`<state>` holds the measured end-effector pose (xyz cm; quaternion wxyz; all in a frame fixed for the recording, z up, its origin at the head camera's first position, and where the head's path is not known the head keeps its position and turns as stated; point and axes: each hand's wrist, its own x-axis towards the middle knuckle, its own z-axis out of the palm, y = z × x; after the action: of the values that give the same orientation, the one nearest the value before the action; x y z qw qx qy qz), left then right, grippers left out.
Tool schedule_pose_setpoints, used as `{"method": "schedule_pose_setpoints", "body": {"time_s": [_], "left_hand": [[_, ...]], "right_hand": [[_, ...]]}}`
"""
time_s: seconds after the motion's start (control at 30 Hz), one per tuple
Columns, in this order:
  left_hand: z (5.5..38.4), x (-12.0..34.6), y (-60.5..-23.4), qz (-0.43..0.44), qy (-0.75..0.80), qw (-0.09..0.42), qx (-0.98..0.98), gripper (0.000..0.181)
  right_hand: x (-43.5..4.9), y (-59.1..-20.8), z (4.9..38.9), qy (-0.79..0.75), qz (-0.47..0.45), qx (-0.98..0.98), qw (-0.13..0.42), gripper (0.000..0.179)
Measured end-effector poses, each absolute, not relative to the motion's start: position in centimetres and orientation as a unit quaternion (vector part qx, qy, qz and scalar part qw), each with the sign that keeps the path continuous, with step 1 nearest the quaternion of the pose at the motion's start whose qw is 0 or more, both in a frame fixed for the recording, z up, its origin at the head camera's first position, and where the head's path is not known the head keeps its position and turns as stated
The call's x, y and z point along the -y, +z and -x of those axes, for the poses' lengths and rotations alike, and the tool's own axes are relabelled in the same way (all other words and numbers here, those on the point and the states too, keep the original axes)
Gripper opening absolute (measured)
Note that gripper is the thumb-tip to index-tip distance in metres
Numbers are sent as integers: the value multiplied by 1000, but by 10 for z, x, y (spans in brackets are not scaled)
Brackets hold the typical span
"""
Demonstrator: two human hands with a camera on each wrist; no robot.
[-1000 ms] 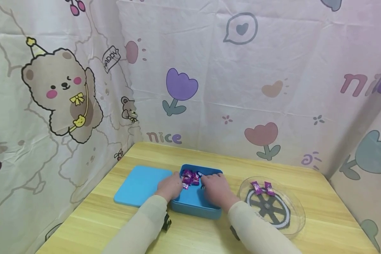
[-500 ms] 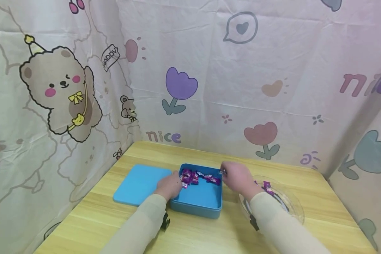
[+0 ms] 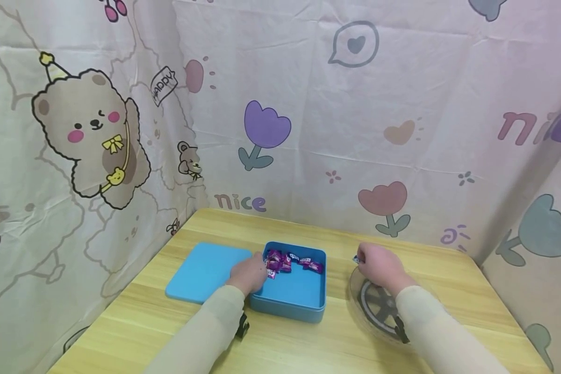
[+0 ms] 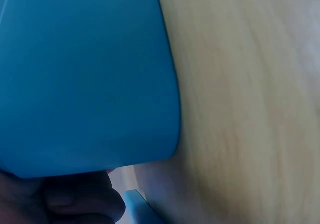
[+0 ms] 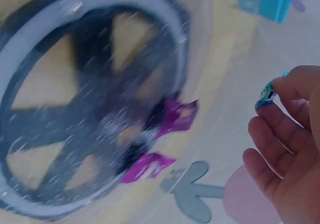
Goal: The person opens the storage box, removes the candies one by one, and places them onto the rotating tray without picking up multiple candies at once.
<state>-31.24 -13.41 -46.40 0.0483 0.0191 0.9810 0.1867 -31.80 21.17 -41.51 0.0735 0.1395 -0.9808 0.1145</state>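
Observation:
My left hand (image 3: 249, 272) holds the left side of an open blue box (image 3: 287, 304); in the left wrist view its curled fingers (image 4: 85, 196) lie against the box wall (image 4: 90, 84). Several purple-wrapped candies (image 3: 275, 258) lie along the far side inside the box. Above the far left rim of a clear round dish (image 3: 355, 293), my right hand (image 3: 381, 265) pinches a small candy in a teal and dark wrapper (image 5: 266, 95) between thumb and index finger. Two purple candies (image 5: 149, 167) rest on the dish in the right wrist view; the right hand hides them from the head view.
A flat light-blue lid (image 3: 201, 272) lies on the wooden table (image 3: 280, 348) left of the box. Under or in the clear dish shows a dark spoked wheel shape (image 3: 381, 306). Printed cloth (image 3: 318, 104) hangs behind the table and along both sides.
My right hand has come out of the box and moved right to above the dish, carrying the teal-wrapped candy. The left hand stays at the box's left side.

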Motion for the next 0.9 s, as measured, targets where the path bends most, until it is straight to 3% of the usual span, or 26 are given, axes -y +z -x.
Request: {"method": "schedule_pose_setpoints", "body": {"time_s": [0.3,0.9], "left_hand": [[312,134,-463,-19,180,52,-982,55],[314,133,-464,-18,173,52,-983,55]], "right_hand": [[-228,-430,319,116,-111,987,-2,11],[-216,-430,315,84,-155,984,-18,19]]}}
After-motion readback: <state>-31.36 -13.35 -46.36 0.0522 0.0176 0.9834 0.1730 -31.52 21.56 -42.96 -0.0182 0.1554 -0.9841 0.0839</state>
